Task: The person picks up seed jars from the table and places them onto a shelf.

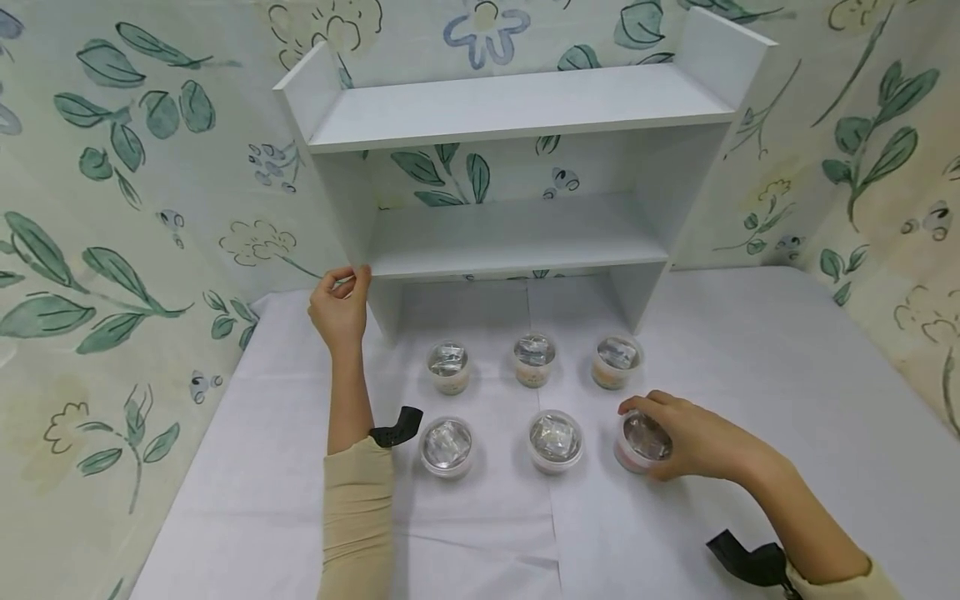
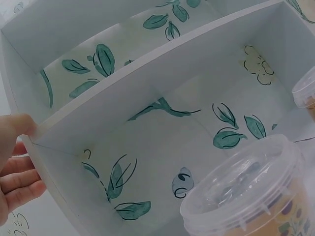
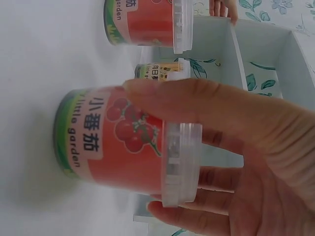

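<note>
A red, clear-lidded tub stands upright before the white shelf unit.

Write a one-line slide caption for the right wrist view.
A right hand grips a lidded red "little garden" tomato cup before a white shelf unit.

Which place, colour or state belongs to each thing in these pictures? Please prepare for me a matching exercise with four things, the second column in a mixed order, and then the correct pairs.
Column one
1. left hand
2. right hand
3. shelf unit
4. left arm's sleeve

Column two
A. stands beyond two rows of cups
B. beige
C. holds a red-labelled cup
D. touches the left side of a white piece of furniture

Right pairs: 1-D, 2-C, 3-A, 4-B
</note>
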The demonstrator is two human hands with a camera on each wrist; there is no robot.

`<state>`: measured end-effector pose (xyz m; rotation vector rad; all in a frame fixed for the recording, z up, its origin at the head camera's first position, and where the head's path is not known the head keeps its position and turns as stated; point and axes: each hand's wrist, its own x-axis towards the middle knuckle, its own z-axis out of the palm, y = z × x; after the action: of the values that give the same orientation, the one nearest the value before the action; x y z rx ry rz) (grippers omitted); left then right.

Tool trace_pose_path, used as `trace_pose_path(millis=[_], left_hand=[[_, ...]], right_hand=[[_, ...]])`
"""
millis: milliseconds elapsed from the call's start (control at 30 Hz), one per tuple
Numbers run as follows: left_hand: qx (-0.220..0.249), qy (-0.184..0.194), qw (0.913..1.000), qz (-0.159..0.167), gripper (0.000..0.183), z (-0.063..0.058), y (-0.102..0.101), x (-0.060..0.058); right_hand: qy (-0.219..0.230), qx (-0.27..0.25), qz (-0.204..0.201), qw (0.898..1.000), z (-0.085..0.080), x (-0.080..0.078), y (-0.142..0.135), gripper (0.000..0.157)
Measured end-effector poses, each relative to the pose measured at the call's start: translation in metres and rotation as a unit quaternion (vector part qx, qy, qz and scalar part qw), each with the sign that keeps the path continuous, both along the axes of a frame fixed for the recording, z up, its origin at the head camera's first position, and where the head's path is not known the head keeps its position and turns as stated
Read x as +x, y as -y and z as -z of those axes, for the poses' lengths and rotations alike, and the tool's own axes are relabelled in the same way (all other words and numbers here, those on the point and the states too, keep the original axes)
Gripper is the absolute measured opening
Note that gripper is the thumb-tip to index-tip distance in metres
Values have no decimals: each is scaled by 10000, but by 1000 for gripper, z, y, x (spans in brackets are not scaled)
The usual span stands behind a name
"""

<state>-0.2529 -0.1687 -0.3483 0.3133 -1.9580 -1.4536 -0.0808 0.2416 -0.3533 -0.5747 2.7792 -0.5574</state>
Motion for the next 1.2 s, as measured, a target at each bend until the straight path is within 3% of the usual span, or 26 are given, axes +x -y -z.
trace_pose_path(millis=[367, 567, 1200], left_hand=[[81, -63, 9999, 5, 30, -2, -3, -2], [77, -52, 10000, 11, 29, -2, -4, -2], [6, 2, 10000, -61, 31, 1, -3, 1]], right_hand=[[139, 142, 102, 9998, -10, 3, -5, 67], [-100, 175, 106, 9997, -21, 5, -12, 63], [-105, 80, -296, 9995, -90, -2, -35, 67]])
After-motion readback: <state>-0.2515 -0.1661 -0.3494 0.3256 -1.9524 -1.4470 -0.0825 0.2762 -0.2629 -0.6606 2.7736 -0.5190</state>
